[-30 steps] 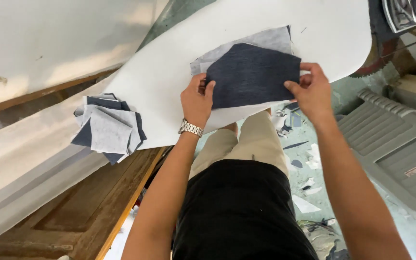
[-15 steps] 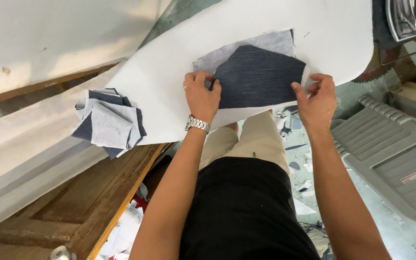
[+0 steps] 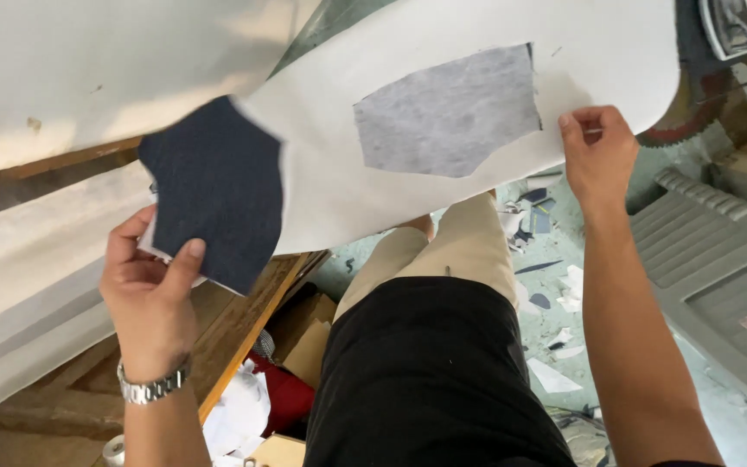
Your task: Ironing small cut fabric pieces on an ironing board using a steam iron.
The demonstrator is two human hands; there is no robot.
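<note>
Smooth white sheeting (image 3: 443, 190) drapes over the table edge, with a grey, fuzzy pocket-shaped piece (image 3: 450, 112) lying flat on it. At its left edge, the left hand (image 3: 150, 290) pinches a dark navy woven fabric piece (image 3: 215, 188) of like shape. The right hand (image 3: 599, 153) grips the sheeting's right edge.

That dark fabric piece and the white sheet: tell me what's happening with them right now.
A person stands at a table, seen from their own head. The left hand holds a dark navy fabric piece, pinched with the thumb on top, off to the left over the table edge. The right hand grips the edge of a large white sheet. A grey fabric piece of similar shape lies flat on that sheet. Scraps litter the floor below.
</note>
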